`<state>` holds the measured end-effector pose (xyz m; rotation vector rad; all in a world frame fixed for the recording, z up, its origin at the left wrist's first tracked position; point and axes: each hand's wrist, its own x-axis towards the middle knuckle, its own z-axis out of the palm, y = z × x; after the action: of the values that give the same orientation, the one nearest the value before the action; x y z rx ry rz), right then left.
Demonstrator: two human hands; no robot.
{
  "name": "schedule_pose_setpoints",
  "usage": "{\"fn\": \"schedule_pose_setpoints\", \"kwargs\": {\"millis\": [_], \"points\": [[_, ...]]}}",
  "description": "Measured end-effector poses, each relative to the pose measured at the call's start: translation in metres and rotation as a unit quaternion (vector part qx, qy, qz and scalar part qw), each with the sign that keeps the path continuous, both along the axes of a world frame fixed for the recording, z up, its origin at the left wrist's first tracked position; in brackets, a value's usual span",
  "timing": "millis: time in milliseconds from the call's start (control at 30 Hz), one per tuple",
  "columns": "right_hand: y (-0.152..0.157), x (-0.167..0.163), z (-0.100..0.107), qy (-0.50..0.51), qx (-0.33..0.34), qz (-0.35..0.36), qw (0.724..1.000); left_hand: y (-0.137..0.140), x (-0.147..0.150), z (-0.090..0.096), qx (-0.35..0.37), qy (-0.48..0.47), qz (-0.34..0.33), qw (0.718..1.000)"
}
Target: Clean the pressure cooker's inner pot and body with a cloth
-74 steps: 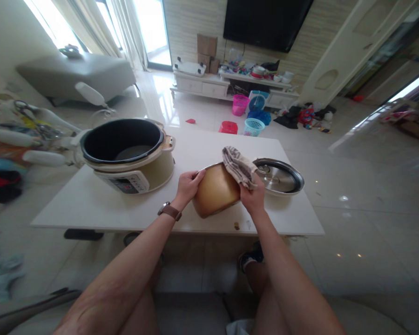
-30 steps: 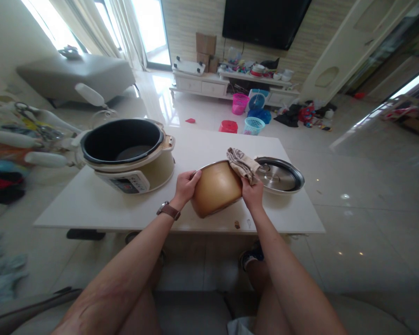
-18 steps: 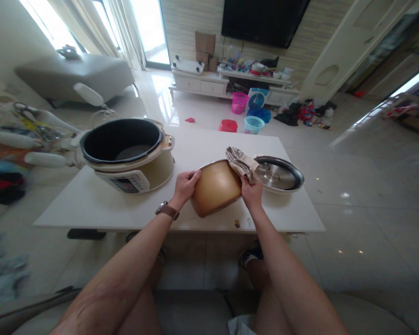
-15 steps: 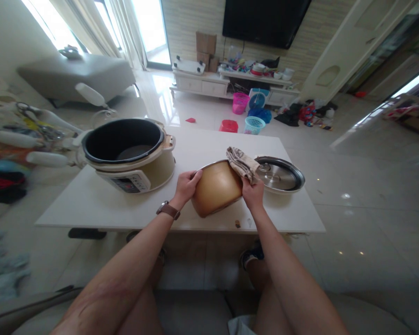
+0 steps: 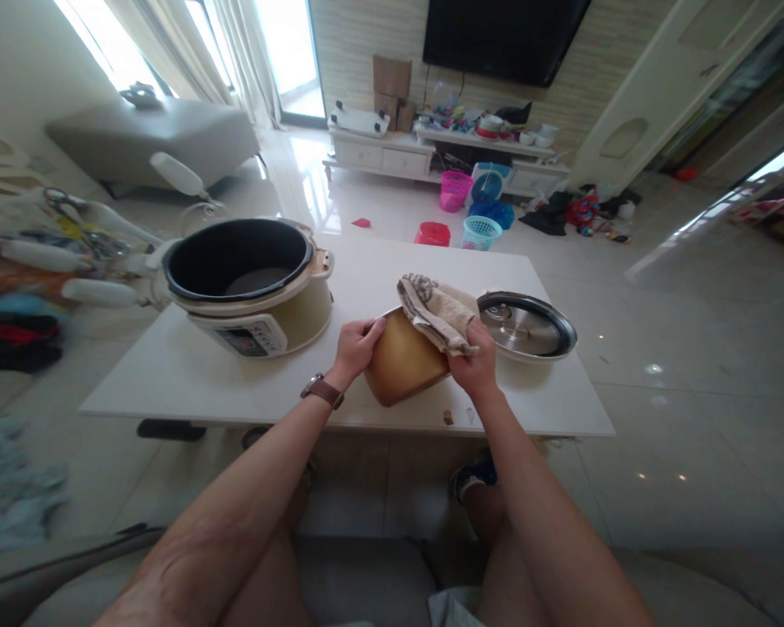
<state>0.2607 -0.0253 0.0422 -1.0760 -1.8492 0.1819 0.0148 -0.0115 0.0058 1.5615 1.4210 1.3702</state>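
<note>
A gold-brown inner pot (image 5: 402,361) is tilted above the white table, its outer side toward me. My left hand (image 5: 358,350) grips its left rim, thumb on the outside. A folded beige cloth with a dark pattern (image 5: 439,312) lies against the pot's upper right side. My right hand (image 5: 476,357) is closed on the cloth at the pot's right side; its fingers are partly hidden. On the left stands the electric pressure cooker body (image 5: 267,318), open at the top with a dark interior. A round lid (image 5: 526,326) rests inside-up to the right of the cloth.
The white table (image 5: 235,396) has two small items, one brown (image 5: 448,417), near its front edge. Beyond it, a red stool (image 5: 433,233) and a light-blue basket (image 5: 482,232) stand on the floor. A white lamp-like fixture (image 5: 108,293) reaches in from the left.
My right hand has moved the cloth left over the pot's side, so the cloth is more spread out and covers more of it. My left hand keeps its grip on the rim.
</note>
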Motion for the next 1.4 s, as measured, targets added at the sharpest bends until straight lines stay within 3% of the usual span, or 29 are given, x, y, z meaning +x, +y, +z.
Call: {"fn": "schedule_pose_setpoints", "kwargs": {"millis": [300, 600, 700, 867, 967, 1167, 1300, 1400], "points": [[0.005, -0.002, -0.008, 0.088, -0.023, -0.017, 0.996, 0.002, -0.004, -0.011, 0.020, -0.030, 0.011, 0.999], [0.024, -0.002, -0.029, 0.267, -0.099, -0.067, 0.956, 0.001, -0.021, -0.042, 0.022, -0.068, 0.055, 0.996], [0.026, 0.000, -0.033, 0.290, -0.106, -0.083, 0.947, 0.002, -0.026, -0.031, 0.025, -0.069, 0.013, 0.997], [0.026, 0.001, -0.036, 0.290, -0.105, -0.077, 0.948, 0.004, -0.021, 0.007, 0.036, -0.054, -0.036, 0.997], [0.026, 0.002, -0.036, 0.280, -0.106, -0.081, 0.951, 0.005, -0.014, 0.017, 0.008, -0.016, -0.042, 0.999], [0.020, 0.002, -0.029, 0.211, -0.068, -0.065, 0.973, 0.006, -0.007, 0.016, -0.009, 0.016, -0.027, 0.999], [0.007, 0.000, -0.013, 0.061, 0.020, -0.039, 0.997, 0.005, -0.004, 0.016, -0.007, 0.031, -0.016, 0.999], [-0.005, -0.003, 0.000, -0.083, 0.089, 0.018, 0.992, 0.005, -0.002, 0.016, -0.006, 0.038, -0.017, 0.999]]}}
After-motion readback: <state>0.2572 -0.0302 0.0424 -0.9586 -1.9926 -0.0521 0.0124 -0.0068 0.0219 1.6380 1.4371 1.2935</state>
